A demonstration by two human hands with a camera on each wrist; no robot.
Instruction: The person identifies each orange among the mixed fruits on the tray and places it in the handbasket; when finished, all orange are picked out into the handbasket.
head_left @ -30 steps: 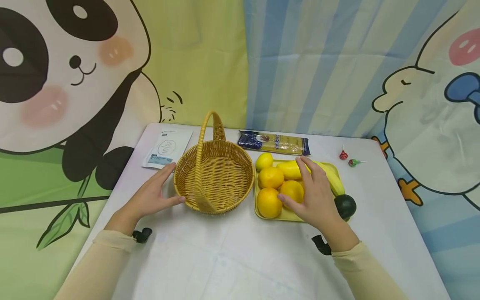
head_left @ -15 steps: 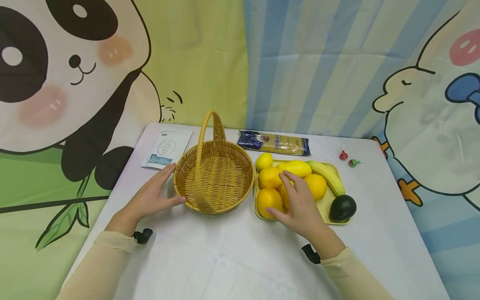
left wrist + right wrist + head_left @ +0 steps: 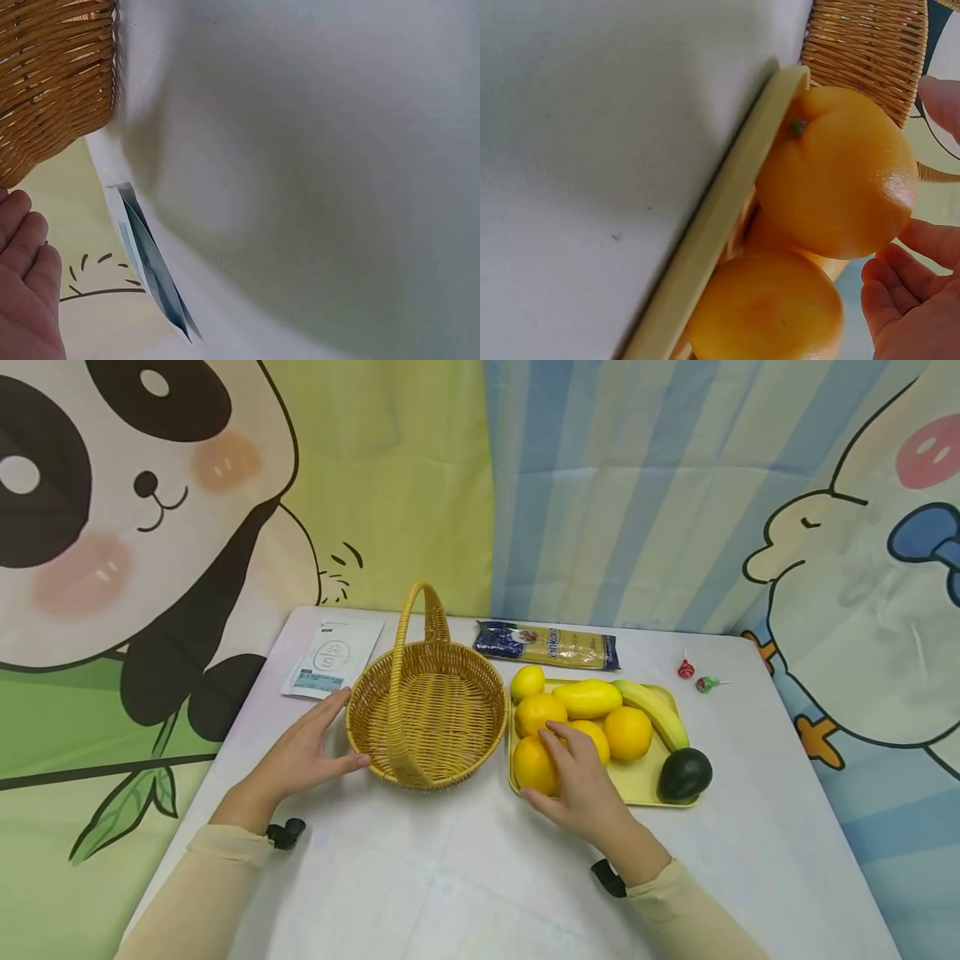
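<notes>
In the head view my left hand (image 3: pixel 292 760) is beside the wicker basket (image 3: pixel 450 718), thumb and fingers spread at its left rim. The left wrist view shows straight fingers close to the basket wall (image 3: pixel 52 82). My right hand (image 3: pixel 585 793) hovers over the front-left corner of a yellow tray (image 3: pixel 641 785), thumb and fingers spread around an orange (image 3: pixel 532 766). In the right wrist view the fingertips are at that orange (image 3: pixel 840 176), while the thumb stands apart; contact is unclear. More oranges (image 3: pixel 627 733) lie on the tray.
The tray also bears a lemon (image 3: pixel 527 682), an oblong yellow fruit (image 3: pixel 587 699), a banana (image 3: pixel 660 714) and a dark green avocado-like fruit (image 3: pixel 685 775). Behind are a blue-and-gold packet (image 3: pixel 547 645) and a white pouch (image 3: pixel 333 656); two lollipops (image 3: pixel 686 669) lie right.
My right hand has moved left and toward the front, from above the tray's middle to the front-left orange. The left hand stays at the basket.
</notes>
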